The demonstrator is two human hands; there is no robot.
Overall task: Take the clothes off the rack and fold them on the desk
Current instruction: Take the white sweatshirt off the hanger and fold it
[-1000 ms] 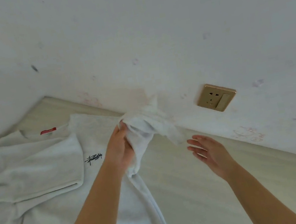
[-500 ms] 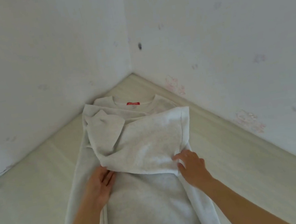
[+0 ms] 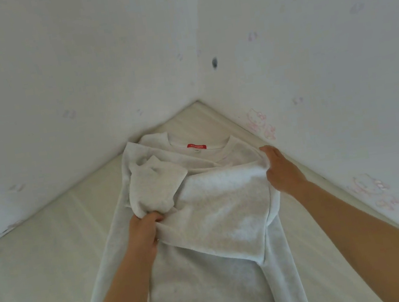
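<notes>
A pale grey sweatshirt (image 3: 207,275) lies lengthwise on the light wooden desk (image 3: 43,280), its collar with a red label (image 3: 196,147) pointing into the wall corner. Both sleeves are folded across the chest. My left hand (image 3: 143,231) is closed on the folded sleeve fabric at the left side. At the upper right, by the shoulder, my right hand (image 3: 278,168) grips the edge of the sleeve, which is lifted slightly there. No rack is in view.
Two white walls with faint cartoon stickers (image 3: 260,123) meet in a corner just behind the collar. The right wall runs close along the sweatshirt's right side. Bare desk surface stretches to the left.
My view has swung left to the wall corner. The right sleeve now lies folded over the chest. My right hand has moved up to the shoulder, and my left hand has closed on the fabric.
</notes>
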